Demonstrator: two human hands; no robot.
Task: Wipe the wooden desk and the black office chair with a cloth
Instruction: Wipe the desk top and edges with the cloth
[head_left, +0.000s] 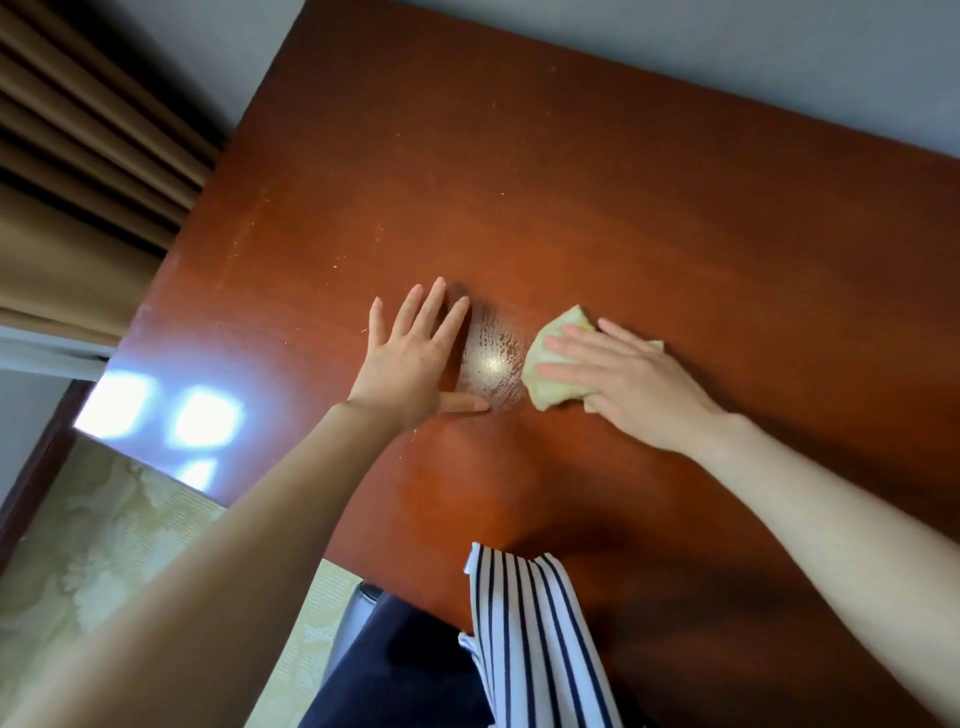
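Here the cloth (546, 387) lies under the flat right hand (626, 382), near the splayed left hand (410, 364).

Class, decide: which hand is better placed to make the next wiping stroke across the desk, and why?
Right. The right hand lies flat on the cloth; the left hand rests on bare desk, holding nothing.

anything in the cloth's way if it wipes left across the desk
Yes: the left hand lies flat on the desk just beyond the wet patch left of the cloth. Toward the far edge nothing visible blocks it.
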